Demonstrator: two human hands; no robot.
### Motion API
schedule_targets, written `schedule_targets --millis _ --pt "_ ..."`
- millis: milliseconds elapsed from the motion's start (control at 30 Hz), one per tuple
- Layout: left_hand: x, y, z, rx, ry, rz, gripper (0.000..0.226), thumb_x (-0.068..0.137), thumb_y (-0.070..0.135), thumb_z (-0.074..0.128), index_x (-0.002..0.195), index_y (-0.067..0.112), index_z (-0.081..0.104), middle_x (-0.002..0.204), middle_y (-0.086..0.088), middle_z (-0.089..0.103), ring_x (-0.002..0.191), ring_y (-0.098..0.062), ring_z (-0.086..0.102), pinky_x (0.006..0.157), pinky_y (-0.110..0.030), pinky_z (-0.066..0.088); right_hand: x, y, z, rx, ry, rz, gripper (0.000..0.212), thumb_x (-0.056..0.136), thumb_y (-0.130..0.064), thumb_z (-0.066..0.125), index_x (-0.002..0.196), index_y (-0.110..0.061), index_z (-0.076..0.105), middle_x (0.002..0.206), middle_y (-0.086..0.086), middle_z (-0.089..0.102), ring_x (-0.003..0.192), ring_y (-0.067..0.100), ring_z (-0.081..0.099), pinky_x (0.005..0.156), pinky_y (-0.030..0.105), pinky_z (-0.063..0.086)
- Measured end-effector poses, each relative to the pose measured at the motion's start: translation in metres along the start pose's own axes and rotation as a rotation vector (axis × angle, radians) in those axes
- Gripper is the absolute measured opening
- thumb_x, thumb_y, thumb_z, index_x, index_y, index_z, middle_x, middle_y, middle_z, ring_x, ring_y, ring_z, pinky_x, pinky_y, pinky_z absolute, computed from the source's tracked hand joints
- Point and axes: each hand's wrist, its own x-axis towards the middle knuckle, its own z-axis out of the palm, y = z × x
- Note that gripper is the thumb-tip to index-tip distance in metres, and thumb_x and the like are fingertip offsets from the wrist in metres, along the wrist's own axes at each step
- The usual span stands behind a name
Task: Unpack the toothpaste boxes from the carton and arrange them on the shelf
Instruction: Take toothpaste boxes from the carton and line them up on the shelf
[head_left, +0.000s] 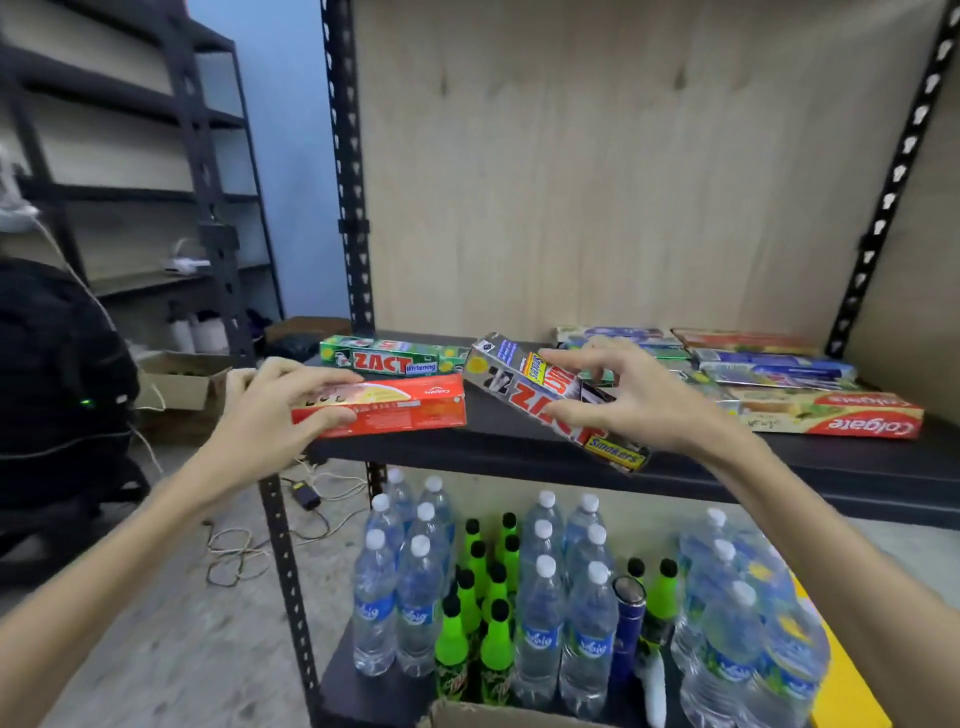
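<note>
Head view: your left hand (270, 410) grips one red Colgate box (395, 408), long axis left-right, at the shelf (519, 441) near edge. Your right hand (618, 400) holds one silver ZACT box (550, 400), tilted, long axis running far-left to near-right. One green ZACT box (384, 358) lies behind.

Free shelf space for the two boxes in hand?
Bare strip along the shelf front edge, between the red Colgate box in the left hand and the Zact Smokers box in the right hand. Crowded: right-rear box pile.
</note>
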Motion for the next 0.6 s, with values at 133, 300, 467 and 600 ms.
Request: schedule_targets --millis 133,300,467,600 --pt "0.038 -0.027 -0.001 0.100 -0.031 0.016 0.038 0.090 0.056 0.055 0.125 0.044 0.061 0.123 0.019 0.061 0.121 -0.004 0.040 0.098 -0.032 0.020 0.059 -0.004 0.008 -0.023 -0.076 -0.018 0.049 0.091 -0.027 0.073 0.132 -0.047 0.055 0.099 -0.020 0.063 0.090 -0.013 0.059 0.077 0.003 0.040" --pt "0.072 -0.044 0.021 0.044 -0.141 0.019 0.033 0.098 0.029 0.062 0.131 0.029 0.061 0.132 0.003 0.062 0.127 -0.018 0.046 0.103 -0.037 0.031 0.117 0.012 0.032 -0.057 -0.206 0.045 0.052 0.094 -0.026 0.071 0.142 -0.035 0.053 0.113 -0.019 0.069 0.095 -0.011 0.063 0.085 0.006 0.042" --pt "0.077 -0.060 0.036 -0.143 -0.202 0.043 0.036 0.098 0.027 0.061 0.127 0.045 0.052 0.132 0.014 0.056 0.131 -0.009 0.038 0.112 -0.039 0.033 0.145 0.041 0.052 -0.192 -0.296 0.087 0.060 0.094 -0.029 0.070 0.149 -0.029 0.049 0.132 -0.011 0.064 0.116 0.008 0.058 0.098 0.025 0.043" --pt "0.073 -0.067 0.041 -0.123 -0.176 0.043 0.038 0.098 0.027 0.060 0.134 0.039 0.054 0.133 0.015 0.054 0.133 -0.007 0.035 0.112 -0.038 0.032 0.152 0.055 0.052 -0.179 -0.345 0.101 0.058 0.094 -0.031 0.069 0.148 -0.033 0.049 0.130 -0.010 0.064 0.114 0.007 0.059 0.099 0.026 0.045"
